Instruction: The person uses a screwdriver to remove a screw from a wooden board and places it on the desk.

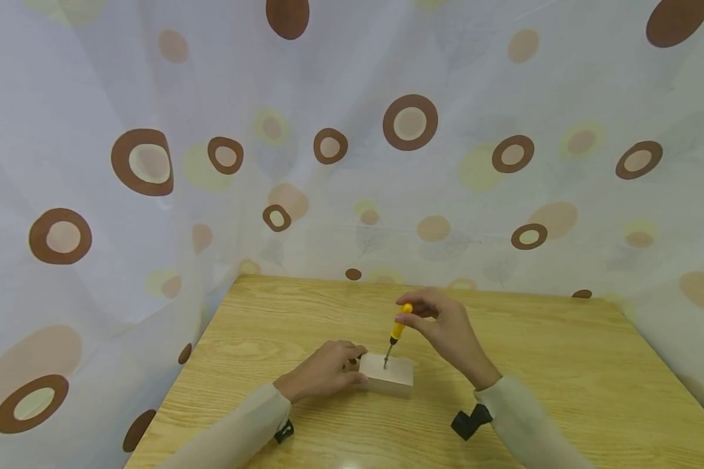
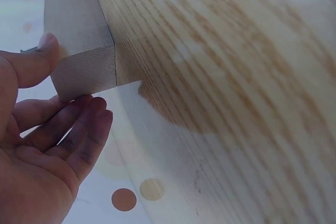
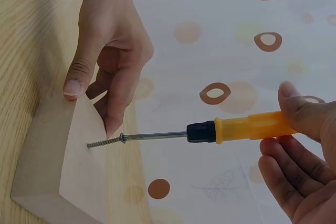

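A pale wooden block (image 1: 390, 385) lies on the table. My left hand (image 1: 324, 371) grips its left end, with the thumb on the near side and the fingers at the far side. In the right wrist view a threaded screw (image 3: 104, 142) stands out of the block's top face, most of its thread showing. The tip of a yellow-handled screwdriver (image 3: 252, 127) meets the screw's head. My right hand (image 1: 450, 331) pinches the screwdriver's handle near its upper end between thumb and fingers. In the head view the screwdriver leans slightly to the right.
The wood-grain table (image 1: 540, 352) reaches back to a pale curtain (image 1: 457, 189) with brown and yellow spots, which also hangs along the left and right sides. Black wrist mounts (image 1: 471, 422) sit below both cuffs, close to the tabletop.
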`<action>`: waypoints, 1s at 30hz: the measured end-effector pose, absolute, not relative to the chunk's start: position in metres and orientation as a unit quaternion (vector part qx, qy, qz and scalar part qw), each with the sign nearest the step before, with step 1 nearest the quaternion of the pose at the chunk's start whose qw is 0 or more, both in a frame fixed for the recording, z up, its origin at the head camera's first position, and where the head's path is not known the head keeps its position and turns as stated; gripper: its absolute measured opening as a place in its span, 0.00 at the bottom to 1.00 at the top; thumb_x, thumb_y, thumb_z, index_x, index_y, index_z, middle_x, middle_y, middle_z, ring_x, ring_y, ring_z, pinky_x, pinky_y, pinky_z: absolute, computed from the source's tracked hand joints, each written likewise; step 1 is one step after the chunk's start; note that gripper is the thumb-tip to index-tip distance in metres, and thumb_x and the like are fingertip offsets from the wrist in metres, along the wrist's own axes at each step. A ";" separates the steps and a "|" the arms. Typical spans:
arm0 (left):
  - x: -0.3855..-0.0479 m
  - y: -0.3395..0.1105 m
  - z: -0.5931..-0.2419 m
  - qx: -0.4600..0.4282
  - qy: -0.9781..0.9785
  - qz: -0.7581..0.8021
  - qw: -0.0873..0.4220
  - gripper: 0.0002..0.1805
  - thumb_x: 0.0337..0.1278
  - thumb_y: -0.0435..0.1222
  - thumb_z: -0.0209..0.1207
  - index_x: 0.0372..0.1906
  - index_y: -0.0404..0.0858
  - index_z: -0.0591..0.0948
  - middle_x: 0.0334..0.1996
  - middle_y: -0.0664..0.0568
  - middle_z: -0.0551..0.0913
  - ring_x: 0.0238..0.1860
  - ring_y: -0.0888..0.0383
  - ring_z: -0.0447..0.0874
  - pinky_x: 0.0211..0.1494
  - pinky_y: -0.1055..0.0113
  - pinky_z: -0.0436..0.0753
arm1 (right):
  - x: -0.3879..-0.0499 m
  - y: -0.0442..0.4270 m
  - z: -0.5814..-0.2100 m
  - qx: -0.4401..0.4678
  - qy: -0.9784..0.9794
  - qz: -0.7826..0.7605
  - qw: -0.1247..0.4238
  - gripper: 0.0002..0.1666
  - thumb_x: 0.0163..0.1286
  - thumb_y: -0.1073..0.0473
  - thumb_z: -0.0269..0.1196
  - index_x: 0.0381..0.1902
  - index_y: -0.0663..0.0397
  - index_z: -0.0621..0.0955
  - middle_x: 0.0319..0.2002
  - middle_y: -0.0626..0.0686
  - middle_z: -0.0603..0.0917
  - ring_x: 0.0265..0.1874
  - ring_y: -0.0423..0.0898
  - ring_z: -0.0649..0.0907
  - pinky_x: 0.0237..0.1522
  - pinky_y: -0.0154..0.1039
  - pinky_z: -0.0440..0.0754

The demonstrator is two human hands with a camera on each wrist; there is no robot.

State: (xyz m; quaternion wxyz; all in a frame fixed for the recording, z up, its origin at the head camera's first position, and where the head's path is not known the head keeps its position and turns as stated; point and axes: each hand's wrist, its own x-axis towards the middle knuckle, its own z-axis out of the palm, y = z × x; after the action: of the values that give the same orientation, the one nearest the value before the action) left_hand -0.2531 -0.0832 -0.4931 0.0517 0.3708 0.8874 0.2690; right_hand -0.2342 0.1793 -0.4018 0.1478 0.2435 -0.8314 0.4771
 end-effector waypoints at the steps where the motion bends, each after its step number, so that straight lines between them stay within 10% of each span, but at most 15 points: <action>1: -0.253 -0.083 -0.493 0.369 0.888 0.268 0.053 0.31 0.66 0.50 0.66 0.66 0.34 0.79 0.56 0.49 0.85 0.50 0.61 0.85 0.52 0.69 0.83 | -0.234 0.179 -0.402 0.239 -0.831 0.479 0.150 0.15 0.66 0.54 0.74 0.50 0.45 0.87 0.41 0.46 0.89 0.36 0.42 0.87 0.41 0.40 0.87; 30: -0.253 -0.083 -0.493 0.369 0.887 0.275 0.051 0.31 0.67 0.49 0.66 0.66 0.33 0.79 0.56 0.48 0.85 0.50 0.61 0.85 0.52 0.69 0.83 | -0.231 0.178 -0.401 0.235 -0.836 0.479 0.129 0.17 0.67 0.52 0.73 0.52 0.43 0.86 0.41 0.43 0.89 0.37 0.41 0.88 0.42 0.40 0.87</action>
State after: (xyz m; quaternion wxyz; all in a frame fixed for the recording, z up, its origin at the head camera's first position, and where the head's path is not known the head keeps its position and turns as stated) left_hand -0.2526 -0.0833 -0.4933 0.0513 0.3687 0.8866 0.2745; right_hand -0.2313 0.1777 -0.4007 0.1287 0.2350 -0.8357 0.4795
